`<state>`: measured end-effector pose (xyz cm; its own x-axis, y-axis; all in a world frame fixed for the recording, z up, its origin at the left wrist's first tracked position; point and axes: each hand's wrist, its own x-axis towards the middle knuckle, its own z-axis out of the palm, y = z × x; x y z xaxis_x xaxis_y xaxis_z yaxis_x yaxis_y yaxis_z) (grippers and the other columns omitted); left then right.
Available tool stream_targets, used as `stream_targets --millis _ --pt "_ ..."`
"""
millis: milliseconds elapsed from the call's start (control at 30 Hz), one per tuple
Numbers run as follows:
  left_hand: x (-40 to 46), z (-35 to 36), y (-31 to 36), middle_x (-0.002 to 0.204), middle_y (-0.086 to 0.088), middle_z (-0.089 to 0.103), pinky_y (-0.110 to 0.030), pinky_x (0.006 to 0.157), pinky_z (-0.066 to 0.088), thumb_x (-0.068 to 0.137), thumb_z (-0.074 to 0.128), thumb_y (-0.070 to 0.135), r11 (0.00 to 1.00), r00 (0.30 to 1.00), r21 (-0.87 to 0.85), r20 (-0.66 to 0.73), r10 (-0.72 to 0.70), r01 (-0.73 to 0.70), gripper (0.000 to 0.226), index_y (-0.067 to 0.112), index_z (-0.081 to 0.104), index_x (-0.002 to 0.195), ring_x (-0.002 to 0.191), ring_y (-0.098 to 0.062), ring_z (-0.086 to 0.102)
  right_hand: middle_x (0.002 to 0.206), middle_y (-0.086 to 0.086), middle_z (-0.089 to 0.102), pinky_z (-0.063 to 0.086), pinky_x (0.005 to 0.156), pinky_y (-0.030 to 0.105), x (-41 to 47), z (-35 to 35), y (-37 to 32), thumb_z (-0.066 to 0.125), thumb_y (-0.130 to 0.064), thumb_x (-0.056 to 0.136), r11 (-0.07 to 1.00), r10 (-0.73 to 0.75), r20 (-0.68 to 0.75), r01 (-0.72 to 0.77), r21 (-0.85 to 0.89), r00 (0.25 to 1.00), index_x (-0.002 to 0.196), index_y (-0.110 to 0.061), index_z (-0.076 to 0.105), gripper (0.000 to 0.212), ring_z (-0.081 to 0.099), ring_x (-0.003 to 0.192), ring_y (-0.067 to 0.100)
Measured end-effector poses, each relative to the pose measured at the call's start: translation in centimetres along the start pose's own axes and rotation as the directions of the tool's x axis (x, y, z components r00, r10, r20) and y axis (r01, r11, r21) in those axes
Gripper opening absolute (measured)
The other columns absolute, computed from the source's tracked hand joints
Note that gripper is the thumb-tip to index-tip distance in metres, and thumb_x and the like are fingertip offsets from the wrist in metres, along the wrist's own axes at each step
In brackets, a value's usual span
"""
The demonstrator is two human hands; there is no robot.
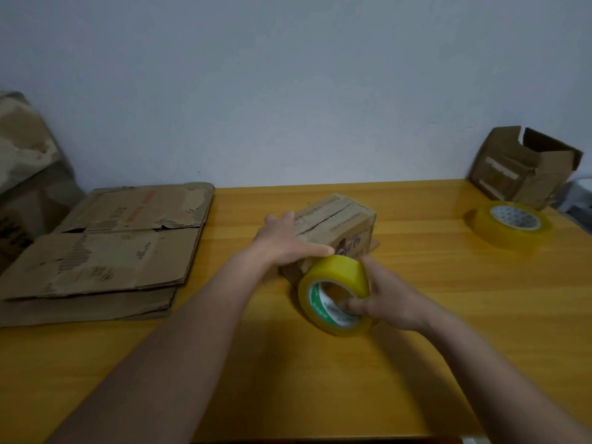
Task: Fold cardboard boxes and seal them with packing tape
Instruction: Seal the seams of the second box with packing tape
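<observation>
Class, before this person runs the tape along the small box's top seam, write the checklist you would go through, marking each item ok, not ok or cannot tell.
1. Top flaps of the small box closed: ok, seam runs along the top.
2. Left hand steadying the box: ok, flat on top.
3. Right hand holding the tape roll: ok, fingers in its core.
4. Tape end stuck to the box: cannot tell.
5. Seam already taped: cannot tell.
6. Spare tape roll on the table: ok.

Yellow table [320,379]: small box [339,229], flattened cardboard [105,251], spare tape roll [512,224], open box [525,168].
</observation>
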<state>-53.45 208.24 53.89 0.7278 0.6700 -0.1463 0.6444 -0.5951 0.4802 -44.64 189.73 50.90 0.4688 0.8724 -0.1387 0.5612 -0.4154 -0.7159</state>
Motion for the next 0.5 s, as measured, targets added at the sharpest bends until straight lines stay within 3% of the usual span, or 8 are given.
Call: stream_targets --millis 133,200,233,300,367,433,500 --pt "0.8 0.1 -0.3 0.139 -0.007 0.034 -0.036 0.102 0.041 0.064 0.08 0.059 0.995 0.995 -0.004 0.018 0.095 -0.095 0.108 0.023 0.024 0.15 0.126 -0.028 0.043 0.12 -0.009 0.062 0.052 0.094 0.038 -0.6 -1.2 0.5 0.077 -0.058 0.067 0.97 -0.017 0.271 -0.05 0.238 0.963 0.126 -0.028 0.053 0.07 0.06 0.108 0.011" --pt "1.1 0.0 -0.6 0.139 -0.006 0.035 -0.033 0.102 0.039 0.065 0.08 0.057 0.991 0.99 -0.001 0.039 0.136 -0.136 0.107 0.025 0.025 0.15 0.126 -0.026 0.043 0.115 -0.004 0.066 0.052 0.092 0.034 -0.6 -2.0 0.8 0.062 -0.064 0.079 0.946 -0.003 0.225 -0.07 0.315 0.974 0.12 -0.024 0.062 0.057 0.062 0.104 0.014" --pt "1.2 -0.1 -0.7 0.139 -0.006 0.036 -0.032 0.102 0.038 0.064 0.081 0.057 0.987 0.986 0.001 0.044 0.162 -0.162 0.107 0.025 0.025 0.15 0.126 -0.025 0.042 0.115 0.0 0.066 0.051 0.091 0.034 -0.3 -2.2 1.2 0.055 -0.054 0.089 0.963 0.01 0.112 -0.04 0.268 0.994 0.117 -0.02 0.064 0.045 0.061 0.104 0.018" --pt "1.7 -0.2 -0.8 0.139 -0.005 0.038 -0.031 0.104 0.037 0.062 0.083 0.056 0.98 0.978 0.001 0.063 0.198 -0.198 0.108 0.026 0.027 0.149 0.127 -0.024 0.042 0.128 0.005 0.056 0.044 0.096 0.038 1.1 -1.9 2.9 0.049 -0.031 0.098 0.985 0.023 -0.074 -0.035 -0.171 0.997 0.121 -0.018 0.062 0.029 0.052 0.113 0.023" --pt "2.3 -0.3 -0.8 0.139 -0.004 0.04 -0.033 0.108 0.037 0.055 0.084 0.06 0.975 0.971 0.001 0.096 0.22 -0.221 0.114 0.027 0.028 0.149 0.128 -0.023 0.042 0.141 0.004 0.041 0.037 0.102 0.036 2.0 -0.5 4.8 0.049 -0.026 0.097 0.873 0.042 -0.054 -0.063 -0.484 0.998 0.133 -0.023 0.052 0.037 0.039 0.121 0.027" --pt "2.8 -0.4 -0.8 0.14 -0.003 0.042 -0.039 0.109 0.038 0.053 0.086 0.059 0.97 0.961 0.004 0.134 0.242 -0.244 0.115 0.026 0.029 0.148 0.128 -0.023 0.043 0.138 0.004 0.04 0.035 0.101 0.033 2.4 0.8 6.6 0.054 -0.022 0.094 0.865 0.034 -0.048 -0.053 -0.499 0.998 0.134 -0.025 0.05 0.041 0.037 0.121 0.028" --pt "3.3 -0.5 -0.8 0.139 -0.002 0.044 -0.041 0.108 0.039 0.058 0.088 0.051 0.965 0.95 -0.034 0.17 0.263 -0.261 0.11 0.025 0.028 0.147 0.125 -0.022 0.045 0.127 0.004 0.048 0.039 0.095 0.031 2.5 0.8 7.4 0.06 -0.014 0.088 0.92 -0.009 -0.085 -0.025 -0.392 0.996 0.12 -0.022 0.06 0.033 0.044 0.116 0.027"
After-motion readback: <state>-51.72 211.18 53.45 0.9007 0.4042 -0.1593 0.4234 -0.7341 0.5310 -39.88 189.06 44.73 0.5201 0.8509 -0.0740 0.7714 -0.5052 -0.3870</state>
